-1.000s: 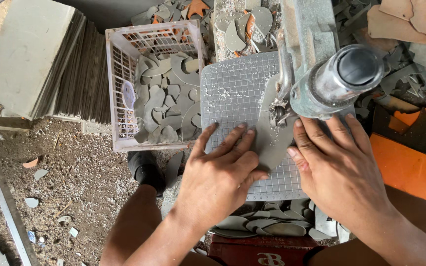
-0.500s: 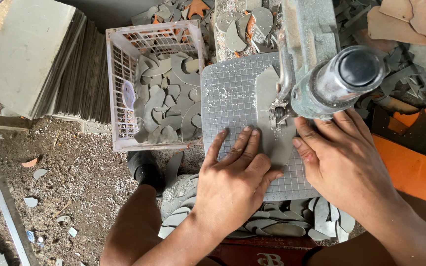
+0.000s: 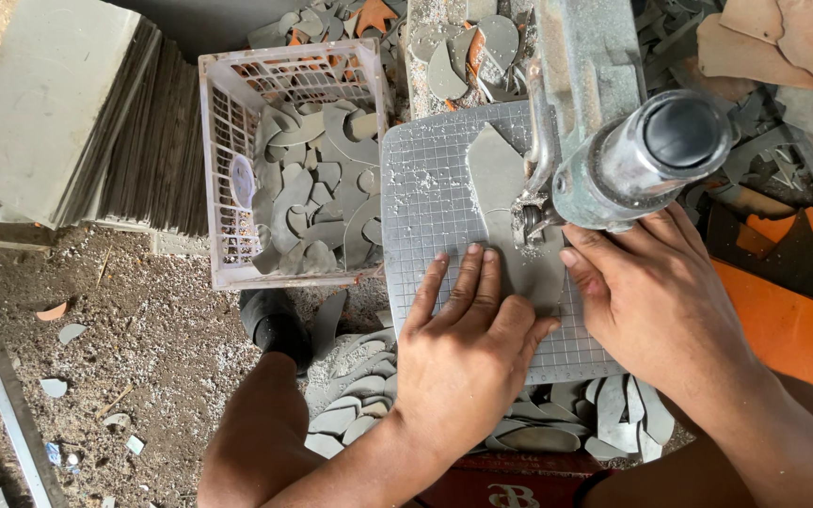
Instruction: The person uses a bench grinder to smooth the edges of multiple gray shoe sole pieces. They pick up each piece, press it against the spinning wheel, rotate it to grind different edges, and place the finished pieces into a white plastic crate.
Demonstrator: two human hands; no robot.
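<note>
Here, your left hand [image 3: 468, 348] and right hand [image 3: 656, 301] press flat, fingers spread, on the grey tile piece [image 3: 510, 221] lying on the gridded saw table [image 3: 425, 207]. Its cut looks partway done; finished shapes fill the crate [image 3: 228, 179] at ten o'clock.

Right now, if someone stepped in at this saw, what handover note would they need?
Left hand: flat on the grey tile piece, fingers spread.
Right hand: pressing the same piece beside the cutting head.
Tile piece lies on the gridded saw table, partly shaped with a pointed top.
Done: many cut grey shapes fill the white crate.
Left: a stack of uncut tiles stands beside the crate.
</note>
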